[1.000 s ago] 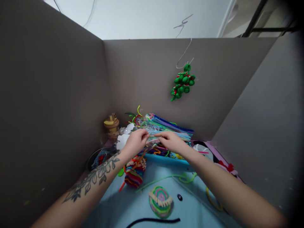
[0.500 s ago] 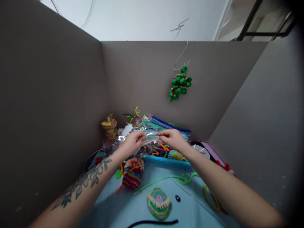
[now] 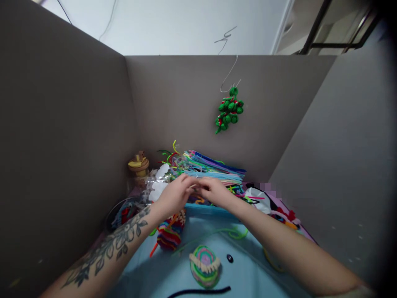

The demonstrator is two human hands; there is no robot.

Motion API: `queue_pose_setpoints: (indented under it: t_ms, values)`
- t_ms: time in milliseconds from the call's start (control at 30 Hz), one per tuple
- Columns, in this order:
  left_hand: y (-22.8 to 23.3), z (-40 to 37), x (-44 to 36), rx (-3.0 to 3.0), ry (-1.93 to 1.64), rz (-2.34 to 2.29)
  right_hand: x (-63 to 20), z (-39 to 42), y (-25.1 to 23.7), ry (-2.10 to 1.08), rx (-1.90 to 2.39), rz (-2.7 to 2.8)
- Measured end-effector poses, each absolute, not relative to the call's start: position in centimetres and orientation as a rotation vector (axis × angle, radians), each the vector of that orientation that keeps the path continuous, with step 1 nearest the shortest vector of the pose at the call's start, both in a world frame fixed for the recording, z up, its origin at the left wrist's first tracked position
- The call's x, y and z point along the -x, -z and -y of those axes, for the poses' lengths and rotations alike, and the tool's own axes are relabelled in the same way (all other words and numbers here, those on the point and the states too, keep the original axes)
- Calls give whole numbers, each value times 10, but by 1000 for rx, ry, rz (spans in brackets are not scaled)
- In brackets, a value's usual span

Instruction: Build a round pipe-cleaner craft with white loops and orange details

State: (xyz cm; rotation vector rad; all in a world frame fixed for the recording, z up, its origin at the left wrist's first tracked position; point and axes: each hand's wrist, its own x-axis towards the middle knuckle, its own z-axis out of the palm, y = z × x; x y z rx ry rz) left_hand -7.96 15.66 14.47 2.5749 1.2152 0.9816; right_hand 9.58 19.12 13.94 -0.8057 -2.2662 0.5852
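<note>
My left hand [image 3: 177,191] is closed, its fingers pinching a clear plastic bag [image 3: 151,180] that stretches away to the left. My right hand [image 3: 214,192] has curled fingers meeting the left fingertips, apparently at the bag's edge; the exact grip is hidden. Both hands hover over a blue tray [image 3: 214,210] of colourful pipe cleaners. Behind them lies a thick bundle of pipe cleaners [image 3: 214,165]. A striped rainbow piece [image 3: 170,235] rests below my left wrist. Nearer me on the blue surface is a round coiled pipe-cleaner piece [image 3: 204,265] with a cream fringe, beside a black button [image 3: 230,258].
A black pipe cleaner [image 3: 200,291] lies at the front. Light green pipe cleaners [image 3: 237,234] curl near my right forearm. A brown and yellow cup-like object [image 3: 138,165] stands at back left. Grey panels enclose three sides; a green leafy decoration [image 3: 230,109] hangs on the rear one.
My hands have come together, fingertips now meeting. The plastic bag between them has shifted left, uncovering more of the tray. The whole view has slid slightly.
</note>
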Motion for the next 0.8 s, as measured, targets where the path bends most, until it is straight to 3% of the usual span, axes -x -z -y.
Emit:
queue_pose_setpoints:
  t_ms: [167, 533, 700, 800]
  values:
    - [-157, -147, 77, -3005, -575, -1088, -92, -190, -138, -696, 683, 2301]
    - [-163, -146, 72, -3125, -268, -1266, -95, -190, -133, -705, 744, 2342]
    - [-157, -149, 80, -3016, -306, -1375, -100, -188, -135, -761, 853, 2290]
    - [-157, -151, 84, -3013, -358, -1380, -109, -189, -140, -1073, 994, 2181]
